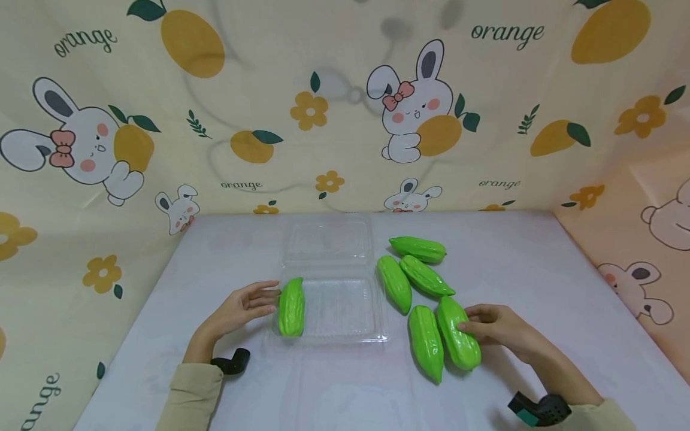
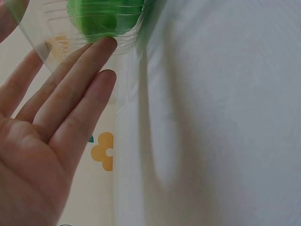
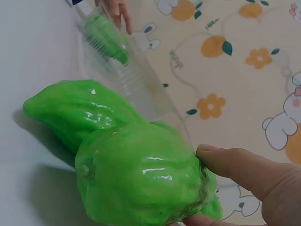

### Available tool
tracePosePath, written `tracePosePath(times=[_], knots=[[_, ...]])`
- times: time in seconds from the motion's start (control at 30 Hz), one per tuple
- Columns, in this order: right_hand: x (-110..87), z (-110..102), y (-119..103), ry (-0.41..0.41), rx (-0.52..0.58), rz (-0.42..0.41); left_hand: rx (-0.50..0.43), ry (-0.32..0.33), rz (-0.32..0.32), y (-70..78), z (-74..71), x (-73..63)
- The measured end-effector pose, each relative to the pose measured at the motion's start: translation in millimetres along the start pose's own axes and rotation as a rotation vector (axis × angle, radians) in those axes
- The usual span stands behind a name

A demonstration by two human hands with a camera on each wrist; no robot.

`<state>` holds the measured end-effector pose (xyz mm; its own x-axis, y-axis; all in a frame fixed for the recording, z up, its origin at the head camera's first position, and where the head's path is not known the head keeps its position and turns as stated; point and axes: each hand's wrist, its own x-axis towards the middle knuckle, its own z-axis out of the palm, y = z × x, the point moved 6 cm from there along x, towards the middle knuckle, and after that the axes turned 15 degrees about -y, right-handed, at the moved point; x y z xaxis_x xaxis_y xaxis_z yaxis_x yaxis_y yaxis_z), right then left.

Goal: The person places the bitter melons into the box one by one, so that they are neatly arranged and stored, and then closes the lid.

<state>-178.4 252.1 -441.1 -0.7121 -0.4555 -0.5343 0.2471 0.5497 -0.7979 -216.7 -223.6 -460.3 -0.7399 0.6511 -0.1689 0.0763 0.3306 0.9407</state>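
Observation:
My left hand [image 1: 245,308] reaches to the left wall of a clear plastic clamshell box [image 1: 345,308], its fingers straight and the fingertips right at the wall in the left wrist view. A glossy green bitter melon [image 1: 291,307] lies lengthwise inside the box along that left side. On the right, my right hand [image 1: 498,326] holds another bitter melon [image 1: 458,333] between thumb and fingers; some of those fingers are hidden behind it. Close beside this one lies a further bitter melon [image 1: 426,344], which also shows behind it in the right wrist view.
Right of the box lie more bitter melons: one at the back [image 1: 417,249], one slanted [image 1: 427,276] and one by the box's edge [image 1: 394,284]. The box's lid [image 1: 329,239] is folded back flat. A patterned cloth wall [image 1: 345,167] closes off the white table's rear.

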Motion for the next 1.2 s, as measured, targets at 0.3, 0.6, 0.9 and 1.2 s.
tracePosePath(times=[0.3,0.6,0.9,1.2], knots=[[-1.3,-0.2,-8.5,-0.015,-0.003,-0.008,0.002,0.0,0.0,1.2,0.5,-0.6],[0.7,-0.1,-18.1,-0.012,-0.006,-0.036,0.001,-0.009,0.005,1.7,1.4,0.2],[5.1,2.6,-27.1,0.001,0.009,-0.068,0.008,-0.019,0.019,3.0,2.3,0.4],[10.8,7.3,-39.0,0.016,0.019,-0.1,-0.011,-0.023,0.011,3.7,3.7,1.0]])
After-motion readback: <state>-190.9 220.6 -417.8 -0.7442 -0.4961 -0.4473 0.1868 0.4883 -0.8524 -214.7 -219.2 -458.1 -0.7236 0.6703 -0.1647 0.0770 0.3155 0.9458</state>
